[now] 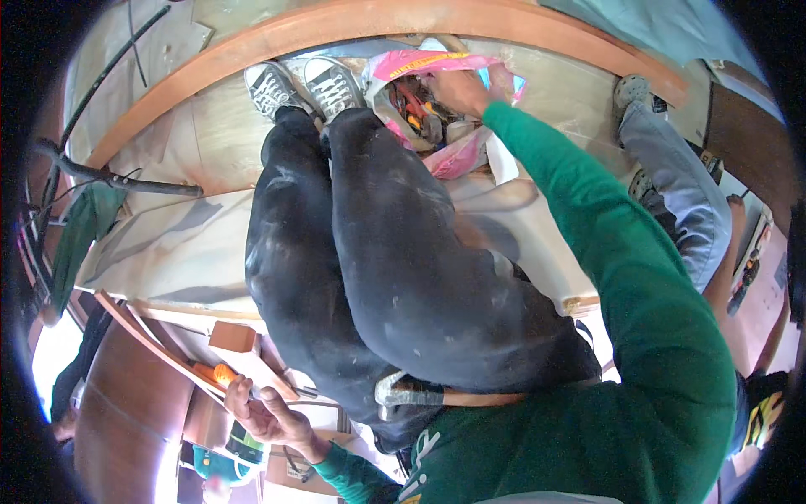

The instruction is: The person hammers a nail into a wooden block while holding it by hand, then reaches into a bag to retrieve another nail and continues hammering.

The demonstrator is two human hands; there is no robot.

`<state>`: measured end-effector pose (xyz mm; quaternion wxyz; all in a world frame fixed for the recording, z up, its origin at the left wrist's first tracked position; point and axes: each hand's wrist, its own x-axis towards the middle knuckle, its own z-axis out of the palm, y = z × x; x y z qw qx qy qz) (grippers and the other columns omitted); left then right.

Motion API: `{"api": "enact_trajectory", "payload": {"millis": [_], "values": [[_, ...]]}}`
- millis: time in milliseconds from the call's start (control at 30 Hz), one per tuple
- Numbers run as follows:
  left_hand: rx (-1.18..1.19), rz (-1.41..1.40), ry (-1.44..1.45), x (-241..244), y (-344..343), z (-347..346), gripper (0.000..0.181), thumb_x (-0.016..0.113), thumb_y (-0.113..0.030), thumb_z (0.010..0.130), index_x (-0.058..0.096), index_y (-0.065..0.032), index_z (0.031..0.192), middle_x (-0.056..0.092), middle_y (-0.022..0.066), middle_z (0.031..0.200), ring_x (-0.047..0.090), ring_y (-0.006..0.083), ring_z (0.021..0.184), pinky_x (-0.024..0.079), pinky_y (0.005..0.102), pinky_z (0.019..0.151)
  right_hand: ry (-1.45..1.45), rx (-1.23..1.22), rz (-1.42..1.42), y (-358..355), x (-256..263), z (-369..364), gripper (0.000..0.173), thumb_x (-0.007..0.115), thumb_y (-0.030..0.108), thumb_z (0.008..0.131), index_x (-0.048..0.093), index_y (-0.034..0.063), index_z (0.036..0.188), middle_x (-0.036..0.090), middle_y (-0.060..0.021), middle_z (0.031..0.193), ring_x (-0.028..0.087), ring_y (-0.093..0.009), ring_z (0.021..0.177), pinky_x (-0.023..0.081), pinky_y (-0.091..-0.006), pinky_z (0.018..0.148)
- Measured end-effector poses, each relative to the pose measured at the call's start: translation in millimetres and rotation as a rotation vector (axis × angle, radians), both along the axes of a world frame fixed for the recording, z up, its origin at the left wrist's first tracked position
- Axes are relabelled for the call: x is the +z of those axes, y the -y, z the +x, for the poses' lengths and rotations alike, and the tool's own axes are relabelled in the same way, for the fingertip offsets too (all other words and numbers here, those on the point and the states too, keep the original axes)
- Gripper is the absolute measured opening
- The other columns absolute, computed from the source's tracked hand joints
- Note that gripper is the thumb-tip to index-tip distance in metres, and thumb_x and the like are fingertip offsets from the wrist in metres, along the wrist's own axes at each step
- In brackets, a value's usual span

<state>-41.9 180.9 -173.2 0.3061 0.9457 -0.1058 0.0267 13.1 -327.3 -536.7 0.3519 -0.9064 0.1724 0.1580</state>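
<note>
My right hand (463, 91) reaches into a pink and white plastic sack (450, 159) by my feet; its fingertips are hidden inside. Hand tools (412, 107) with red and yellow-orange handles lie jumbled in the sack. My left hand (274, 419) is raised at the lower left, its fingers curled. A bright orange item (223, 375) shows right at those fingertips, and a small pale piece appears between finger and thumb; whether I hold either is unclear. Across my lap lies a hammer (482, 399) with a wooden handle and its metal head beside my thigh.
A long curved wooden strip (403, 17) runs beyond my sneakers (327, 85). Dark bent hoses (145, 184) reach in from the left. On the right is another person's leg (677, 170) in grey trousers. A wooden block (233, 337) lies below the pale panel (182, 252).
</note>
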Motion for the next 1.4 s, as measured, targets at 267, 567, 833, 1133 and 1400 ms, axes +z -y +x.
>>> {"api": "enact_trajectory", "payload": {"millis": [267,567,833,1133,1400], "values": [[-0.101,-0.150,0.009,30.9,51.1,-36.6,0.027,0.071,-0.012,0.103,0.069,-0.0016,0.128,0.067,0.0127,0.121,0.062,0.0260,0.116,0.050,0.0416,0.103,0.307,-0.309,0.488,-26.2,171.8,-82.4,0.028,0.071,0.023,0.104,0.075,-0.0010,0.119,0.077,-0.0110,0.109,0.072,-0.018,0.104,0.057,-0.0370,0.095],[-0.045,-0.863,-0.538,63.6,117.7,-84.6,0.046,0.079,-0.013,0.100,0.067,0.0000,0.143,0.072,0.0086,0.115,0.068,0.0178,0.108,0.055,0.0327,0.098,0.430,-0.116,0.917,-158.3,434.6,-140.5,0.021,0.081,0.000,0.094,0.073,-0.0007,0.114,0.075,-0.0064,0.101,0.071,-0.013,0.092,0.057,-0.0296,0.088],[0.074,-1.354,-0.516,26.5,88.7,-103.7,0.032,0.075,-0.024,0.107,0.075,0.0001,0.127,0.076,0.0035,0.108,0.066,0.0101,0.091,0.054,0.0266,0.083,0.555,0.183,0.629,-240.8,442.5,-144.4,0.026,0.080,0.002,0.093,0.068,-0.0004,0.117,0.077,-0.0116,0.095,0.077,-0.019,0.089,0.061,-0.0344,0.081],[0.147,-1.586,-0.559,17.5,71.1,-108.0,0.031,0.067,-0.033,0.112,0.068,-0.0060,0.127,0.069,-0.0016,0.103,0.063,0.0100,0.093,0.048,0.0263,0.080,0.466,0.423,0.094,-223.7,461.9,-180.3,0.048,0.081,0.010,0.093,0.057,-0.0012,0.133,0.068,-0.0213,0.118,0.070,-0.037,0.105,0.058,-0.0452,0.092],[0.251,-1.067,-0.207,-11.8,16.0,-81.6,0.029,0.058,-0.029,0.116,0.063,-0.0010,0.116,0.073,0.0084,0.095,0.068,0.0125,0.079,0.053,0.0287,0.068,0.164,0.433,-0.199,-193.6,439.5,-262.4,0.050,0.074,0.013,0.097,0.052,-0.0036,0.138,0.062,-0.0264,0.120,0.063,-0.047,0.112,0.054,-0.0536,0.093]]}}
